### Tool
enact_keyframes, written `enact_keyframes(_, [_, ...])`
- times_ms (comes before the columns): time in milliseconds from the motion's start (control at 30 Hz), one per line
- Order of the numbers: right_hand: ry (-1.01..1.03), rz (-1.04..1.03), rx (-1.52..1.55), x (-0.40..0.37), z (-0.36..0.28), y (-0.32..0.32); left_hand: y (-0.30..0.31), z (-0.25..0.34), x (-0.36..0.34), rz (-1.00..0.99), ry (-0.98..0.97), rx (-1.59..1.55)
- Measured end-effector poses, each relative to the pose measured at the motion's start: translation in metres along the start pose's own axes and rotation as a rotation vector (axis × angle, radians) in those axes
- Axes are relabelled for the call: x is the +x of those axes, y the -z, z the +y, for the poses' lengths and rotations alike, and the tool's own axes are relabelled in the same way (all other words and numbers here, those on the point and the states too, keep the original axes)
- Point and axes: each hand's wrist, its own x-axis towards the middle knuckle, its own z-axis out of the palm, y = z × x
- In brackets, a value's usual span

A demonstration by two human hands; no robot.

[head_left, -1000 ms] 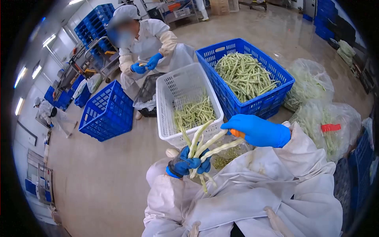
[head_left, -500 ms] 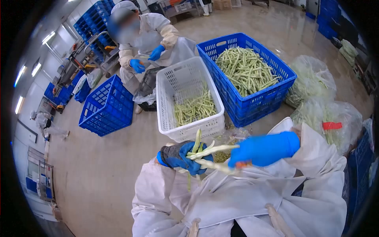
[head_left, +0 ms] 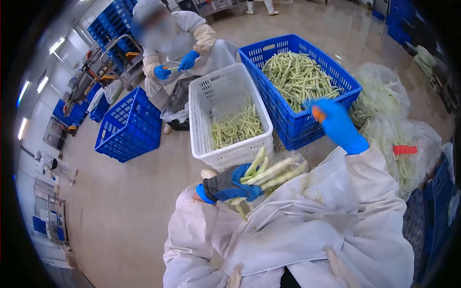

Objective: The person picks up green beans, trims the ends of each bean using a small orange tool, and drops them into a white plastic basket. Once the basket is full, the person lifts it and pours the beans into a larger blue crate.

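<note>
My left hand (head_left: 235, 185), in a dark grey and blue work glove, is closed around a bunch of long pale green beans (head_left: 274, 174) in front of my apron. Their ends stick out right of the fist, and a few hang below it. My right hand (head_left: 340, 126), in a blue rubber glove, is at the near right corner of the blue crate (head_left: 307, 130). A small orange object (head_left: 317, 114) shows at its fingers; motion blur hides its kind. Whole beans (head_left: 300, 77) are heaped in that crate. Left of it, the white crate (head_left: 204, 122) holds a smaller layer of beans (head_left: 237, 126).
Across the crates a co-worker (head_left: 180, 43) in blue gloves handles a small piece over a dark crate (head_left: 178, 104). An empty-looking blue crate (head_left: 129, 127) stands at the left. Clear plastic bags (head_left: 403, 144) of beans lie at the right.
My right hand has moved away from the bunch, up and right to the blue crate. My left hand has shifted slightly right, still gripping the beans.
</note>
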Motion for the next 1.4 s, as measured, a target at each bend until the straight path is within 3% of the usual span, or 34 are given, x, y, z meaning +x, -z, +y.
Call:
enact_keyframes(33, [0.095,-0.271,-0.209,-0.002,0.003,0.002,0.0,0.004,0.002,0.048,0.023,0.079])
enact_keyframes(67, [0.089,-0.268,-0.212,-0.009,0.003,-0.001,0.0,0.002,0.003,0.041,0.025,0.08])
enact_keyframes(133, [0.24,-0.248,-0.102,-0.016,-0.029,-0.012,-0.001,-0.003,0.01,0.169,-0.106,0.457])
enact_keyframes(167, [0.23,-0.254,-0.104,-0.017,-0.044,-0.016,-0.004,-0.005,0.014,0.186,-0.113,0.536])
enact_keyframes(233, [0.129,-0.529,0.246,-0.019,-0.069,-0.024,-0.008,-0.008,0.017,0.137,-0.101,0.657])
enact_keyframes(267, [0.126,-0.524,0.246,-0.019,-0.07,-0.027,-0.008,-0.007,0.019,0.1,-0.1,0.786])
enact_keyframes(333, [-0.027,-0.911,0.18,-0.019,-0.068,-0.035,-0.013,-0.006,0.018,0.118,-0.076,0.878])
enact_keyframes(400, [-0.047,-0.969,0.1,-0.022,-0.068,-0.039,-0.015,-0.015,0.015,0.153,-0.299,1.115])
enact_keyframes(500, [0.048,-0.997,0.099,-0.029,-0.062,-0.047,-0.017,-0.019,0.016,0.132,-0.264,1.195])
enact_keyframes(633, [0.099,-0.954,-0.136,-0.049,-0.053,-0.066,-0.026,-0.011,0.016,0.091,-0.136,1.25])
enact_keyframes(700, [0.133,-0.905,-0.225,-0.057,-0.053,-0.074,-0.026,-0.015,0.018,0.166,-0.11,1.339])
enact_keyframes(767, [0.105,-0.693,-0.298,-0.066,-0.054,-0.081,-0.027,-0.025,0.022,0.239,-0.151,1.365])
enact_keyframes(800, [0.1,-0.693,-0.3,-0.07,-0.045,-0.088,-0.028,-0.029,0.025,0.311,-0.194,1.393])
enact_keyframes(867, [0.186,-0.34,-0.18,-0.079,-0.023,-0.103,-0.033,-0.027,0.031,0.356,-0.157,1.439])
enact_keyframes(900, [0.182,-0.34,-0.181,-0.077,-0.022,-0.103,-0.034,-0.026,0.033,0.405,-0.115,1.486])
enact_keyframes(967, [-0.097,-0.422,-0.105,-0.072,-0.02,-0.102,-0.032,-0.034,0.038,0.439,-0.164,1.524])
enact_keyframes(1067, [-0.108,-0.373,-0.092,-0.076,0.001,-0.112,-0.034,-0.033,0.038,0.448,-0.218,1.548])
enact_keyframes(1133, [-0.447,-0.325,0.097,-0.065,0.028,-0.089,-0.035,-0.029,0.032,0.419,-0.221,1.538])
enact_keyframes(1200, [-0.655,-0.187,0.474,-0.053,0.033,-0.06,-0.035,-0.034,0.019,0.523,-0.345,1.55])
enact_keyframes(1333, [-0.561,-0.122,0.537,-0.035,-0.007,-0.026,-0.025,-0.038,0.013,0.584,-0.413,1.534])
enact_keyframes(1400, [-0.484,-0.165,0.546,-0.033,-0.023,-0.023,-0.021,-0.045,0.015,0.633,-0.384,1.315])
